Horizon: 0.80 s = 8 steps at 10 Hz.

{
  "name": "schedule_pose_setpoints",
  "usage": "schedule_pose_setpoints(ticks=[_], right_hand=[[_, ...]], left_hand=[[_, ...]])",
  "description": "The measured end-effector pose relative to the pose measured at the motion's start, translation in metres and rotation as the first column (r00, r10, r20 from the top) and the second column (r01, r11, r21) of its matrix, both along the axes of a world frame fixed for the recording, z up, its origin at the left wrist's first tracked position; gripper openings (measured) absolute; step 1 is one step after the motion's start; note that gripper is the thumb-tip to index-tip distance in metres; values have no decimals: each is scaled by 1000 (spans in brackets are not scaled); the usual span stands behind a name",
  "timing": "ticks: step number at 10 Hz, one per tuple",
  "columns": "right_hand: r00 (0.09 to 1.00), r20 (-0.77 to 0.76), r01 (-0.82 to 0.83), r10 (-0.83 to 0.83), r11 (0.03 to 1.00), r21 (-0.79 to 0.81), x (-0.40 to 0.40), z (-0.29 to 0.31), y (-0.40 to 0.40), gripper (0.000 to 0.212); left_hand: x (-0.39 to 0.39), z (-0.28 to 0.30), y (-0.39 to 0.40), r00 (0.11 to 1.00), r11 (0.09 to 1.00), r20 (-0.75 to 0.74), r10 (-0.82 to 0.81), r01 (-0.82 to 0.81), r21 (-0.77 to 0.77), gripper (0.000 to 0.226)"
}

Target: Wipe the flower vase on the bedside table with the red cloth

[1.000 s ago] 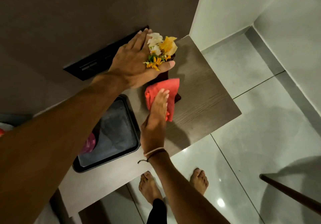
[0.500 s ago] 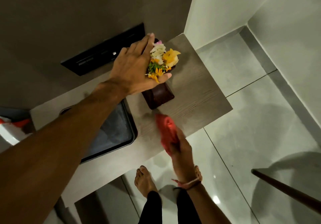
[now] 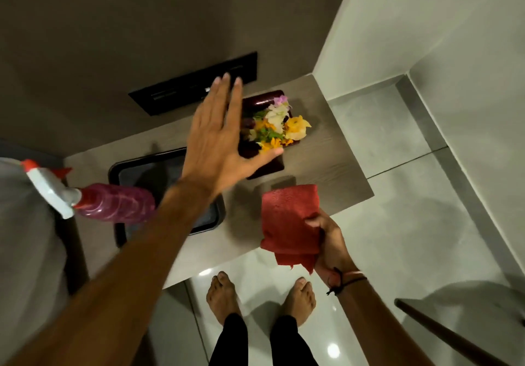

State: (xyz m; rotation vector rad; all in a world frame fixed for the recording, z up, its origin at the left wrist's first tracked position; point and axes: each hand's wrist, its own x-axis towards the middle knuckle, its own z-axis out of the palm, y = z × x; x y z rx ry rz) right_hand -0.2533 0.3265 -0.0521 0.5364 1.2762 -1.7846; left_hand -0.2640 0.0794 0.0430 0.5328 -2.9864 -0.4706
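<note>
The vase (image 3: 262, 164), dark and square, stands on the tabletop (image 3: 335, 172) just beyond the left hand (image 3: 218, 146), with flowers (image 3: 277, 125) of white, yellow and pink over its top; the left hand is spread flat, fingers straight and released, grasping nothing, its thumb reaching across the near edge of the flowers, though whether it touches them or the vase I cannot tell; the cloth (image 3: 288, 223), red and crumpled into loose folds, is clenched in the right hand (image 3: 331, 245), nearer the body than the vase and apart from it, over the tabletop's near edge; a dark cord circles the right wrist; under the left forearm lies a black tray (image 3: 147, 172), and to the left of that arm a pink spray bottle (image 3: 113, 205) with a white and red trigger head; beyond the left fingertips a black panel (image 3: 176, 92) sits in the wall; below both hands two bare feet stand on the pale tiled floor (image 3: 412, 223).
</note>
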Motion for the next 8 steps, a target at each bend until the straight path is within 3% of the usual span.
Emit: schedule_pose_setpoints(ticks=[1, 2, 3, 4, 5, 6, 8], right_hand=[[995, 71, -72, 74, 997, -34, 13, -6, -26, 31], [993, 38, -112, 113, 993, -21, 9, -14, -46, 33], [974, -97, -193, 206, 973, 129, -7, -17, -80, 33], [911, -275, -199, 307, 912, 359, -17, -23, -113, 14], [793, -354, -270, 495, 808, 524, -18, -34, -122, 33], [686, -348, -343, 639, 706, 620, -16, -39, -121, 48], [324, -290, -479, 900, 421, 770, -21, 24, -132, 73]], left_hand=[[69, -12, 14, 930, 819, 158, 332, -368, 440, 109], [98, -33, 42, 814, 342, 404, 418, -553, 760, 57], [96, -54, 50, 711, 13, 492, 502, -575, 818, 49], [89, -70, 32, 660, 27, 443, 606, -574, 818, 58], [86, -87, 24, 710, 218, 427, 560, -623, 751, 65], [93, -97, 20, 789, 480, 478, 386, -614, 626, 72], [106, -47, 8, 872, 791, 483, 79, -350, 502, 80]])
